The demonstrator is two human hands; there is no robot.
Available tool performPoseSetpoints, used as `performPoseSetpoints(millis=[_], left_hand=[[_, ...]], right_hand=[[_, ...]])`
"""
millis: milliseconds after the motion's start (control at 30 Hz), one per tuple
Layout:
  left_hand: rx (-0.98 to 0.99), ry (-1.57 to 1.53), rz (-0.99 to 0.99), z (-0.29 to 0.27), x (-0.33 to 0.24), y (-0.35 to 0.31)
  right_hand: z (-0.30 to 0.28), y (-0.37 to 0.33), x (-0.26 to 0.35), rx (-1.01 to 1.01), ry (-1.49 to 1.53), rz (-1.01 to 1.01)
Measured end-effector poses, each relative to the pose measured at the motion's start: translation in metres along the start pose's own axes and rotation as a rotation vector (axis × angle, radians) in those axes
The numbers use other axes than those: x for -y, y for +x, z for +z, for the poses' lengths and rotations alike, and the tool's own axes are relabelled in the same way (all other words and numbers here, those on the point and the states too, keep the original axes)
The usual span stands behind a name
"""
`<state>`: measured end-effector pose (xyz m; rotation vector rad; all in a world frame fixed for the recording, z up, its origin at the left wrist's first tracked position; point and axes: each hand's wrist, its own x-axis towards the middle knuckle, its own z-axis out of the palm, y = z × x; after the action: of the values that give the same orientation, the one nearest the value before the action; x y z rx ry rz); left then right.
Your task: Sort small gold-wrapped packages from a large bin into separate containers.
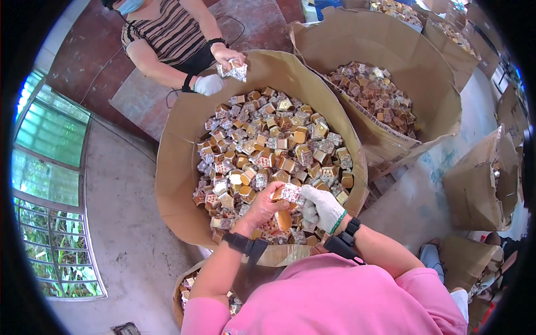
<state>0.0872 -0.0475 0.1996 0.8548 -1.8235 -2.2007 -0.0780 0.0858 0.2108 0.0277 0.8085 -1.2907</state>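
My bare left hand [260, 209] grips a small house-shaped ornament [291, 193] with a white-and-red speckled top and a tan-gold base. On my right hand [322, 207] is a white knit glove with a green cuff; its fingers are closed on the right end of the same piece. Both hands are above the near side of a big round cardboard bin [177, 190]. Many similar ornaments [268, 139], gold, tan and white speckled, lie heaped inside it. Detail on the held piece is too small to make out.
Across the bin a person [173, 39] in a striped top holds a similar speckled piece [233, 70]. Another cardboard bin [430, 100] of pieces stands at right, with a cardboard box [480, 184] beyond. Part of a further container [181, 304] shows below. A barred window [53, 190] is at left.
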Motion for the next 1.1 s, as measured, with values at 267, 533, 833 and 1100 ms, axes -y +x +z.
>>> performPoseSetpoints(millis=[267,533,833,1100], left_hand=[[-0.428,-0.657,-0.123,0.014,0.025,0.015],[-0.594,-1.031,0.048,-0.020,0.039,0.033],[-0.712,-0.947,0.083,0.002,0.047,0.043],[-0.663,-0.380,0.299,-0.002,0.004,0.025]], right_hand=[[0.003,0.013,0.052,0.163,0.277,-0.231],[-0.025,0.020,0.012,0.097,-0.593,-0.105],[-0.013,0.040,-0.033,0.024,-0.464,-0.103],[0.006,0.008,0.011,0.075,-0.743,0.089]])
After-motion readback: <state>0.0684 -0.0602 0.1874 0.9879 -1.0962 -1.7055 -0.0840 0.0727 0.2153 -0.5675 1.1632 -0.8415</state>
